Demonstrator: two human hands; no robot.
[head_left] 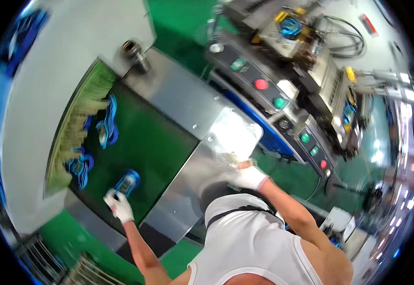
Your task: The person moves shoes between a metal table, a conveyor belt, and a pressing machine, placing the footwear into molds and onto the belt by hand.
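Note:
My left hand (119, 207), in a white glove, is at the near end of a dark green conveyor belt (145, 142). Its fingers close on the near end of a blue shoe upper (128, 182), which lies at a slant over the belt. My right hand (249, 176), in a white glove with bare fingertips, is over the metal ledge (188, 178) beside the belt. Motion smears its fingers, and whether anything is in them is unclear. Farther along the belt lie more blue uppers (107, 124), and tangled blue pieces (79, 166) rest near the bristle curtain.
A green bristle curtain (76, 126) borders the belt's left side under a pale machine housing (41, 118). To the right stands a machine with a button panel (268, 88) and metal fixtures holding blue pieces (291, 28). A metal cylinder (136, 56) stands at the ledge's far end.

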